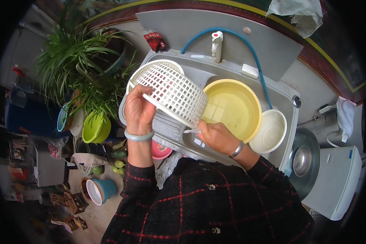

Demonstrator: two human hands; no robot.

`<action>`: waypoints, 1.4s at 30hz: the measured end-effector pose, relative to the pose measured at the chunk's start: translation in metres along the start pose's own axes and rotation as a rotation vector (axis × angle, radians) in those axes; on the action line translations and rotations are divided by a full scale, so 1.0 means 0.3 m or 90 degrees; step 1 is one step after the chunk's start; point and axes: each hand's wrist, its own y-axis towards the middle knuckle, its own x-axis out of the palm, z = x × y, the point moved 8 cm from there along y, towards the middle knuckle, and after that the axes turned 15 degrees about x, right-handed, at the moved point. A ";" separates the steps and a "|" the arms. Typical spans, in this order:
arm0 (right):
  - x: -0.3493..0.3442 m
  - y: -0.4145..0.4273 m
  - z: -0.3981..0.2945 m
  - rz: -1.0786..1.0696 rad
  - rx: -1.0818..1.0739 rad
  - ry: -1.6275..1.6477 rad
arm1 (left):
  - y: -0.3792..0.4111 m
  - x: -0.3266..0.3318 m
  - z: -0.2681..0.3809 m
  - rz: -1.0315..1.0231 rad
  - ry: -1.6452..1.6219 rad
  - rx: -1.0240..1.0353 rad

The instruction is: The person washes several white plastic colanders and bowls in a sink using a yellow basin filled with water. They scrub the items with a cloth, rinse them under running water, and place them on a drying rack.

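My left hand grips the rim of a white plastic basket with square holes, tilted on its side above the sink. At the basket's lower right end is my right hand, its fingers on a thin whitish strip or cloth; whether it also grips the basket is hard to tell. Behind the held basket sits another round white basket. A yellow basin of water stands in the sink, and a white colander leans beside it on the right.
A white faucet, a blue hose and a white soap box are at the sink's back edge. Potted green plants and a lime-green basin stand at left. A steel bowl rests in a large metal basin at right.
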 end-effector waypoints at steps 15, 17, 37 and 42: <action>-0.219 0.214 -0.058 0.168 -0.104 0.177 | -0.106 -0.138 -0.073 -0.033 -0.058 -0.039; -0.243 0.256 -0.071 0.241 -0.207 0.093 | -0.114 -0.143 -0.084 -0.002 -0.022 0.001; -0.264 0.288 0.046 0.246 0.026 0.276 | -0.120 -0.107 -0.041 -0.073 0.162 0.109; -0.392 0.252 -0.075 0.229 -0.052 0.275 | -0.135 -0.019 -0.065 -0.103 0.295 0.106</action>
